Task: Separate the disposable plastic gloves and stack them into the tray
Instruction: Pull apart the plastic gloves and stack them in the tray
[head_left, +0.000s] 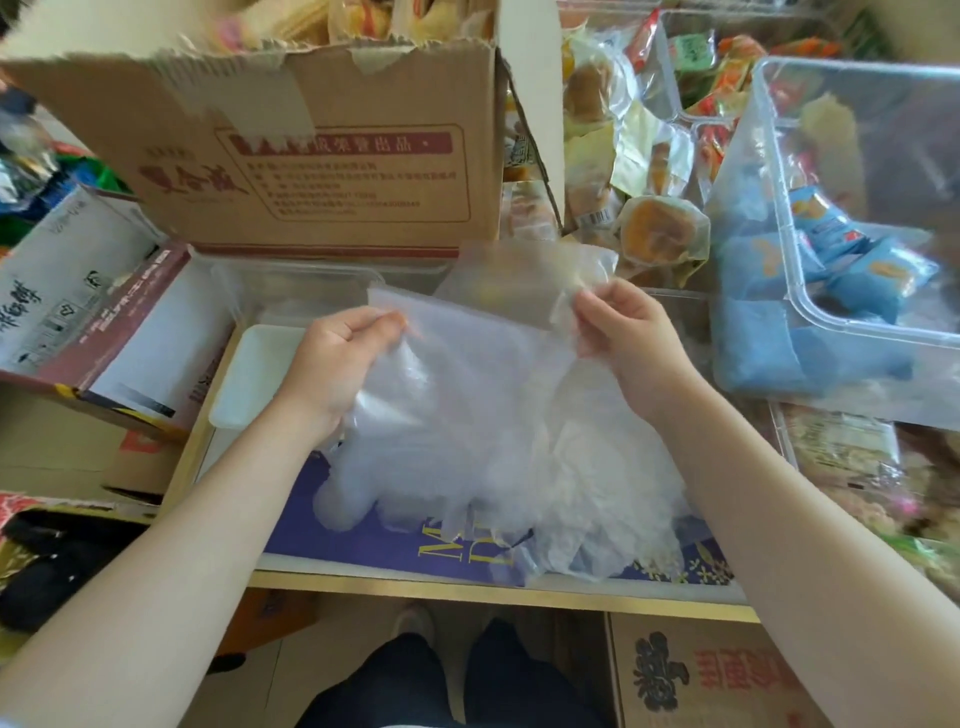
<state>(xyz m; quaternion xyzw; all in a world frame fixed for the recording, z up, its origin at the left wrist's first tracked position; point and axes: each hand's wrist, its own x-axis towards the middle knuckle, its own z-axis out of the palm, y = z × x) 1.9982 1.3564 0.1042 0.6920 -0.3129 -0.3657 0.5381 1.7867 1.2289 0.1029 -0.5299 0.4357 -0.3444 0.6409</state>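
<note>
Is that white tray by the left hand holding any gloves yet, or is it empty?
Empty, as far as shows. The white tray has a bare bottom; the gloves are bunched between the left hand and right hand.

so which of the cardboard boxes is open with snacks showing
The big brown box behind the hands, its torn top flaps open over yellow snack packs; the white and maroon box at left shows none.

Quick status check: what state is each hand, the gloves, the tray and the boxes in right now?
Left hand: pinching the glove bundle's top edge.
Right hand: pinching a glove's edge.
Glove bundle: held up, lower ends draped on the table.
White tray: flat on the table, visible part bare.
Large cardboard box: open.
Clear bin: open, holding blue packets.
</note>
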